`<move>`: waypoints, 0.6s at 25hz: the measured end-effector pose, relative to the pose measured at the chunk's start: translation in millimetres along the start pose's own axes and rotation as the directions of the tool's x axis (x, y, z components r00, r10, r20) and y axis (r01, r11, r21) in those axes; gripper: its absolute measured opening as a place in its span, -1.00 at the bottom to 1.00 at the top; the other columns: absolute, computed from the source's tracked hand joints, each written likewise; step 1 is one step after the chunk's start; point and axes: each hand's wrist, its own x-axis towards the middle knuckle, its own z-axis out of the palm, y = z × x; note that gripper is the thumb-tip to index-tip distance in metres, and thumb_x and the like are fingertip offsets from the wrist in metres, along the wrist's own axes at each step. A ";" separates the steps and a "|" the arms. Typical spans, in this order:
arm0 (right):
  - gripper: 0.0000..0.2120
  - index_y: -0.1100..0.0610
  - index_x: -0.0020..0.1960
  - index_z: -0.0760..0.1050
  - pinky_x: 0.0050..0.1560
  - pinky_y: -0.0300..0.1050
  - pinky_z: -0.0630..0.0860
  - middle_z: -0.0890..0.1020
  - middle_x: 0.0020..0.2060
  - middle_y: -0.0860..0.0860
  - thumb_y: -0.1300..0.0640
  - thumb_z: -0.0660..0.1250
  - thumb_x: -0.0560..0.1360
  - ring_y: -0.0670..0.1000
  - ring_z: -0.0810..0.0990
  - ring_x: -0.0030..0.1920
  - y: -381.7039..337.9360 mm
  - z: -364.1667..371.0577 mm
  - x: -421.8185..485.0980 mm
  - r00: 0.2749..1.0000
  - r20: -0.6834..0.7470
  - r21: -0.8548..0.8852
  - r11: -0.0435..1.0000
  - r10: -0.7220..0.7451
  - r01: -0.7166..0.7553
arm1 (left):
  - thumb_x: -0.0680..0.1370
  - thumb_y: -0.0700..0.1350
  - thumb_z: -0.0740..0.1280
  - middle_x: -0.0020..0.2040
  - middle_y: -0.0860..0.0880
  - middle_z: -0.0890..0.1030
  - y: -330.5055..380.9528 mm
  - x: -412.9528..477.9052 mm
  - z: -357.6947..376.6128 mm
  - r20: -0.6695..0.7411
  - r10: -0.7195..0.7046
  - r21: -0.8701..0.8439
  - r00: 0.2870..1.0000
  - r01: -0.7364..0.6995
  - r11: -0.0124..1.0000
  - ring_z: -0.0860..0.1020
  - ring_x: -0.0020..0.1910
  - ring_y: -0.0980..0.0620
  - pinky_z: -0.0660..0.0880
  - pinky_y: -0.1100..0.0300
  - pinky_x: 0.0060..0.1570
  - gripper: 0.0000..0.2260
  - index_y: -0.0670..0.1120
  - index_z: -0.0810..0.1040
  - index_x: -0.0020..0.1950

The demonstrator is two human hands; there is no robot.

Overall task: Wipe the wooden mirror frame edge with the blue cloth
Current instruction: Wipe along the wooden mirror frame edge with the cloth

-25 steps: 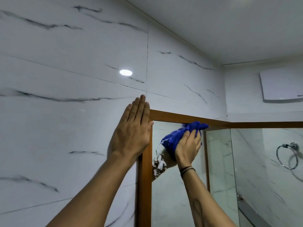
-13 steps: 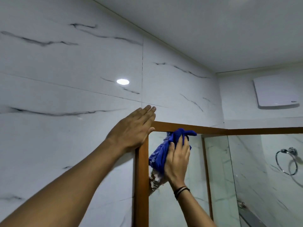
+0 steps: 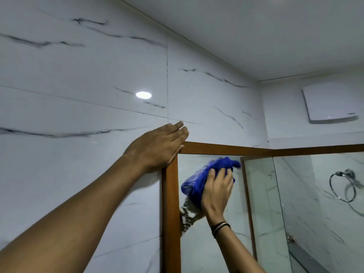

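The mirror's wooden frame has a left upright (image 3: 171,213) and a top rail (image 3: 226,149) that meet at a corner. My left hand (image 3: 157,148) lies flat on the tiled wall over that corner, fingers together and pointing right, holding nothing. My right hand (image 3: 216,190) grips the bunched blue cloth (image 3: 197,180) and presses it on the mirror glass just below the top rail, a little right of the upright. The cloth's upper tip reaches close to the rail. A patterned reflection shows under the cloth.
White marble-look tiles (image 3: 78,95) cover the wall left of and above the mirror. A white box (image 3: 331,103) is mounted high on the right wall. A chrome towel ring (image 3: 343,186) shows at the right. The ceiling is close above.
My left hand has tipped from fingers-up to lying sideways over the frame corner. My right hand and the cloth have slid left and down from the top rail onto the glass.
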 end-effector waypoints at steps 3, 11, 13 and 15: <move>-0.35 0.01 0.78 0.18 0.73 -0.19 0.01 0.12 0.76 -0.11 -0.22 -0.05 0.76 -0.08 0.04 0.76 5.7 5.2 -1.7 0.977 0.062 0.004 0.979 -0.205 0.205 | 0.84 0.04 -0.05 0.80 -0.08 0.20 2.1 -0.8 1.9 -0.021 -0.012 -0.005 1.000 0.012 1.000 0.06 0.80 -0.01 0.00 0.08 0.78 -0.47 -0.11 0.13 0.81; -0.44 -0.06 0.77 0.19 0.79 -0.03 0.05 0.18 0.78 -0.07 0.00 0.10 0.77 0.04 0.10 0.80 3.2 8.5 -25.5 0.802 0.135 0.043 0.812 -0.582 0.582 | 0.84 0.01 0.09 0.76 -0.13 0.30 4.7 -1.5 -1.9 -0.048 -0.036 -0.082 0.998 0.031 0.996 0.19 0.78 -0.05 0.10 0.07 0.75 -0.49 -0.16 0.24 0.77; -0.41 -0.19 0.79 0.04 0.80 -0.06 -0.01 0.10 0.80 -0.14 0.00 0.09 0.79 0.03 0.05 0.82 25.2 -1.2 -35.7 0.765 0.159 0.058 0.779 -0.624 0.624 | 0.84 0.05 0.02 0.80 -0.09 0.19 6.3 -3.0 1.7 -0.034 -0.063 -0.079 0.997 0.060 0.995 0.10 0.80 -0.01 0.08 0.07 0.77 -0.46 -0.11 0.14 0.81; -0.42 -0.18 0.80 0.01 0.79 -0.01 0.03 0.09 0.81 -0.12 -0.07 0.04 0.81 0.04 0.05 0.82 42.7 -4.2 -61.9 0.758 0.170 0.014 0.771 -0.630 0.637 | 0.84 0.09 -0.08 0.83 -0.05 0.05 6.0 -3.5 1.8 0.007 -0.064 -0.074 0.998 0.065 0.995 -0.01 0.81 0.02 0.04 0.06 0.79 -0.44 -0.07 0.00 0.83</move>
